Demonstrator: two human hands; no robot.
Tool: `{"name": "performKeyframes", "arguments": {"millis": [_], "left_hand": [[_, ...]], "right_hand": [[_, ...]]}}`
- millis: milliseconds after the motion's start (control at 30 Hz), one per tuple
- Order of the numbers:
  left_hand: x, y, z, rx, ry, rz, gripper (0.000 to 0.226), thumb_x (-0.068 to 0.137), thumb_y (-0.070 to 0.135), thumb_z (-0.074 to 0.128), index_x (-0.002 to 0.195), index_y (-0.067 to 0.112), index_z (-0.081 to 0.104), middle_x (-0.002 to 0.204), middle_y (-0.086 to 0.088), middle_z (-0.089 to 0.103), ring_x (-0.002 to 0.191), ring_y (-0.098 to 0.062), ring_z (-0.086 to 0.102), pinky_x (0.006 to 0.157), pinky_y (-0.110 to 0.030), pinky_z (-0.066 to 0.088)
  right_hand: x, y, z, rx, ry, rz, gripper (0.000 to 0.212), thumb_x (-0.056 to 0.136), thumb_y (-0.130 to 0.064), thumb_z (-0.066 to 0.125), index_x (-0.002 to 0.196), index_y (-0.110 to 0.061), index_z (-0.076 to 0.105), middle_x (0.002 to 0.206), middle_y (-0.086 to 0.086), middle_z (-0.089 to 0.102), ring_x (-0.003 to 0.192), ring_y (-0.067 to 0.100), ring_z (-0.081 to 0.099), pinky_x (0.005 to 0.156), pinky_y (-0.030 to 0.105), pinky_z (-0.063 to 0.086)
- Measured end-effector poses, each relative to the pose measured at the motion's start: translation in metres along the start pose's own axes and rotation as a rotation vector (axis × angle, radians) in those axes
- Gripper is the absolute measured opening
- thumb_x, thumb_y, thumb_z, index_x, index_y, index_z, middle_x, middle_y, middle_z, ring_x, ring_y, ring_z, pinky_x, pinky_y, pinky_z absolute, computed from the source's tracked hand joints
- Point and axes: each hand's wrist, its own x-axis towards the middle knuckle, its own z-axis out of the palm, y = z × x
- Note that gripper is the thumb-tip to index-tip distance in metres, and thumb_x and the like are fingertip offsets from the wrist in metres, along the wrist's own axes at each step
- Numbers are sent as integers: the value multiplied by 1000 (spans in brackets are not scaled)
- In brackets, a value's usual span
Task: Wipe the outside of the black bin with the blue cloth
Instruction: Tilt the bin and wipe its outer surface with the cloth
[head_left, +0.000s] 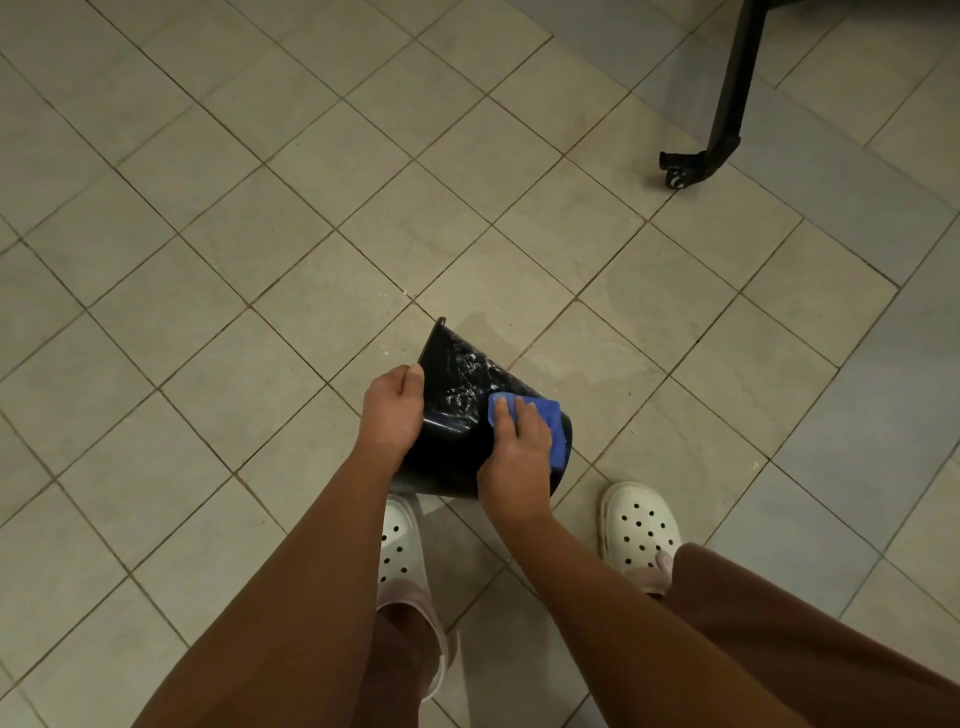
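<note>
Your left hand (392, 410) curls round the tilted glossy black plastic bin (457, 384), steadying it; right hand (517, 457) presses the soft blue cloth (551, 423) flat-fingered against its wall.

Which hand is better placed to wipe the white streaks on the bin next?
Probably the right: the right hand presses the blue cloth against the black bin, beside the white streaks, while the left hand grips its side.

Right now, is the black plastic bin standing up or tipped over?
Tipped: the black plastic bin slants, its side facing up, the left hand holding it.
</note>
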Motion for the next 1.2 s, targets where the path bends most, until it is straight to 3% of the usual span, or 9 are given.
{"name": "performKeyframes", "arguments": {"millis": [167, 267, 400, 500, 600, 767, 900, 1033, 1200], "left_hand": [[1, 2, 0, 20, -3, 19, 39, 103, 29, 40, 89, -1, 62, 83, -17, 63, 77, -26, 58, 74, -37, 48], [0, 3, 1, 33, 1, 14, 41, 104, 29, 40, 87, -3, 60, 79, -14, 59, 74, -23, 54, 71, -35, 44], [0, 2, 1, 16, 1, 7, 42, 103, 28, 41, 88, -6, 59, 78, -16, 58, 73, -23, 52, 68, -33, 43], [-1, 2, 0, -2, -10, -1, 41, 103, 29, 41, 90, -5, 60, 85, -27, 62, 75, -25, 55, 72, -39, 48], [-3, 4, 0, -10, -7, -6, 39, 103, 29, 41, 91, -3, 61, 91, -26, 65, 78, -27, 58, 78, -44, 51], [-1, 4, 0, -26, 1, -20, 41, 103, 30, 42, 93, -5, 61, 89, -27, 63, 78, -27, 55, 75, -39, 47], [-1, 4, 1, -42, -5, -21, 40, 102, 29, 42, 92, -5, 61, 93, -30, 64, 77, -27, 57, 75, -38, 49], [-2, 7, 0, -29, -3, -12, 39, 102, 29, 42, 93, -4, 62, 92, -27, 65, 81, -33, 60, 79, -43, 51], [-2, 5, 1, -28, -12, -11, 42, 102, 29, 43, 92, -8, 60, 85, -29, 62, 76, -26, 55, 73, -38, 47]], "right_hand": [[36, 11, -9, -81, -53, -154, 67, 82, 1, 57, 143, -10, 31, 141, 15, 36, 131, 29, 30, 112, 45, 25], [40, 18, -10, -93, -75, -36, 64, 85, -3, 54, 144, -13, 29, 138, 11, 38, 126, 26, 34, 111, 37, 28], [23, 16, -8, -119, -72, 147, 61, 86, -6, 50, 142, -11, 27, 137, 14, 34, 126, 27, 29, 111, 38, 25], [18, 4, -5, -67, -29, 12, 61, 83, -4, 56, 140, -9, 34, 135, 17, 37, 125, 30, 32, 108, 42, 29], [34, 2, -9, -109, -76, -103, 64, 83, -3, 56, 142, -12, 30, 134, 17, 37, 123, 31, 32, 107, 41, 31], [49, 13, -18, -173, -161, 103, 57, 89, -8, 47, 142, -13, 27, 134, 14, 38, 123, 27, 33, 108, 37, 30], [28, 5, -13, -108, -121, 11, 60, 88, -5, 50, 143, -15, 27, 139, 12, 32, 127, 26, 27, 108, 33, 25], [43, 7, -13, -77, -129, -69, 62, 86, -3, 51, 141, -21, 29, 137, 9, 34, 125, 24, 28, 103, 30, 31], [44, 11, -16, -131, -147, 107, 58, 88, -6, 50, 141, -15, 28, 136, 12, 36, 124, 26, 31, 108, 35, 30]]}}
